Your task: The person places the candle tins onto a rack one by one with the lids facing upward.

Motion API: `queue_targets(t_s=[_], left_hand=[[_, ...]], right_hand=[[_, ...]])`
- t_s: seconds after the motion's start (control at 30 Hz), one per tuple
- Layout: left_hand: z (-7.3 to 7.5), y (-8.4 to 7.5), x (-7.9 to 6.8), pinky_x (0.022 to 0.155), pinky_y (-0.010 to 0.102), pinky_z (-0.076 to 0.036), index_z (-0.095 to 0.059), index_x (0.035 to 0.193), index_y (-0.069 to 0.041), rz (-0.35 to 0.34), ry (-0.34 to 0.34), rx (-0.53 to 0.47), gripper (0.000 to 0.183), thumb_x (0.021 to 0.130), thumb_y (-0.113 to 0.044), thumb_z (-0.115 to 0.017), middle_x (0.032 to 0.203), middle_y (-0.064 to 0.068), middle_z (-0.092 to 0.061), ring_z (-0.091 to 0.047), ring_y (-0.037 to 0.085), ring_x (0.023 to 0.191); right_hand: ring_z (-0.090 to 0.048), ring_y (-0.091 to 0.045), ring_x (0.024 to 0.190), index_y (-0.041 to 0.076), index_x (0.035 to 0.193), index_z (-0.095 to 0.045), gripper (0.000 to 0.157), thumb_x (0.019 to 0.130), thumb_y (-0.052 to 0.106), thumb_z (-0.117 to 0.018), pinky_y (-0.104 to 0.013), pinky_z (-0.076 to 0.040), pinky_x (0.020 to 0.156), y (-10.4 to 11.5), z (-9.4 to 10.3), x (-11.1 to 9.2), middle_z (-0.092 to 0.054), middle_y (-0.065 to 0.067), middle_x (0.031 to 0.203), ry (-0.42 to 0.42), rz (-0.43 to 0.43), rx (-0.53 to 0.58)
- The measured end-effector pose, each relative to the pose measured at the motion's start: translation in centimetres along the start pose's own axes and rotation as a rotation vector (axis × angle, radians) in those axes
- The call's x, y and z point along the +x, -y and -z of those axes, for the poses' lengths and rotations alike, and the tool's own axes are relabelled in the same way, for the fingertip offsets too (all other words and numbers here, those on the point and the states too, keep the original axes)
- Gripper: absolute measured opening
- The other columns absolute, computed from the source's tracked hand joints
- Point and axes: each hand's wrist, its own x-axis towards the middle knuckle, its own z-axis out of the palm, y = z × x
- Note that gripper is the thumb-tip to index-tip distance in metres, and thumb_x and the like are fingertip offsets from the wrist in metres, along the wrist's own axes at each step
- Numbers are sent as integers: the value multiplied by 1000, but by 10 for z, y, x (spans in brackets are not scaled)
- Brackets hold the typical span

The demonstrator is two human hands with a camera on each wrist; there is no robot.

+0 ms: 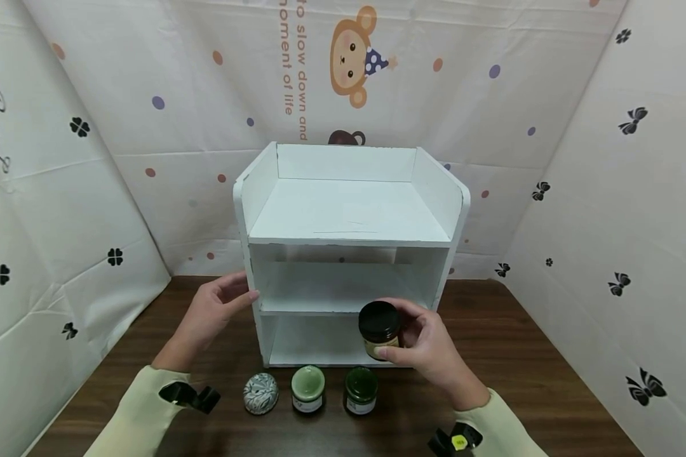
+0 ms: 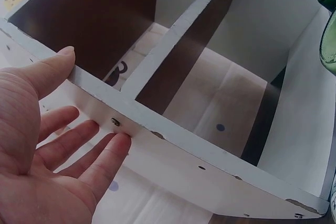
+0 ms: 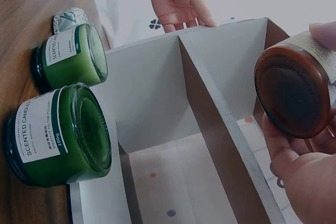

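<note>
My right hand grips a dark amber candle jar with a black lid, holding it upright before the lower right of a white shelf unit. In the right wrist view, the jar's round amber base and part of its pale label show. On the opposite side, my left hand touches the unit's left panel. Its thumb lies at the panel's front edge in the left wrist view, and the loosely extended fingers are beside the outer face.
Before the unit, a patterned round tin, a light green candle jar and a dark green candle jar stand in a row on the dark wooden table. Both green jars rest lid down. Printed white cloth hangs behind and at both sides.
</note>
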Motion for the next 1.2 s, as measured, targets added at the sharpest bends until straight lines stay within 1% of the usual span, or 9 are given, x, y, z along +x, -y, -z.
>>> queue_targets(t_s=[0.13, 0.17, 0.43, 0.7, 0.93, 1.07, 1.2], left_hand=[[0, 0, -1, 97, 32, -55, -54, 149, -14, 8, -5, 9, 62, 96, -43, -71, 142, 12, -62, -59, 27, 126], [0, 0, -1, 97, 33, -54, -54, 149, -14, 8, -6, 10, 62, 96, -43, -71, 142, 12, -62, -59, 28, 126], [0, 1, 0, 95, 29, -54, -54, 148, -12, 6, -11, 13, 62, 96, -42, -71, 142, 12, -62, -60, 26, 125], [0, -1, 0, 95, 29, -55, -54, 149, -12, 7, -6, 12, 62, 96, -41, -72, 142, 13, -62, -59, 28, 125], [0, -1, 0, 96, 31, -55, -55, 148, -12, 8, -5, 13, 62, 96, -41, -72, 141, 12, -63, -60, 28, 125], [0, -1, 1, 94, 28, -55, -55, 147, -13, 2, -4, 11, 62, 96, -42, -72, 141, 13, -63, -61, 28, 125], [0, -2, 1, 92, 26, -55, -55, 147, -12, -5, -4, 7, 62, 96, -41, -73, 140, 13, -64, -61, 28, 124]], right_hand=[[-67, -13, 109, -4, 136, -56, 63, 78, -8, -81, -25, -56, 95, 0, -1, 1, -64, -10, 128, 8, -10, 2], [-67, -13, 108, -4, 136, -56, 63, 78, -8, -81, -26, -57, 95, 1, -1, 2, -64, -10, 128, 10, -12, 2], [-67, -14, 110, -4, 135, -55, 64, 78, -7, -83, -26, -56, 96, 2, -1, 3, -63, -10, 128, 7, -37, -28], [-67, -15, 110, -5, 134, -53, 67, 75, -9, -84, -27, -57, 96, 3, -2, 3, -62, -12, 126, 15, -36, -4], [-68, -13, 108, -6, 134, -54, 67, 74, -8, -84, -26, -57, 95, 3, -3, 4, -65, -8, 124, 22, -35, 11], [-68, -13, 109, -5, 134, -54, 67, 75, -8, -84, -26, -56, 96, 4, -3, 4, -66, -7, 124, 28, -35, 15], [-67, -14, 109, -5, 135, -54, 65, 76, -7, -83, -26, -56, 96, 5, -1, 4, -66, -7, 125, 52, -41, 23]])
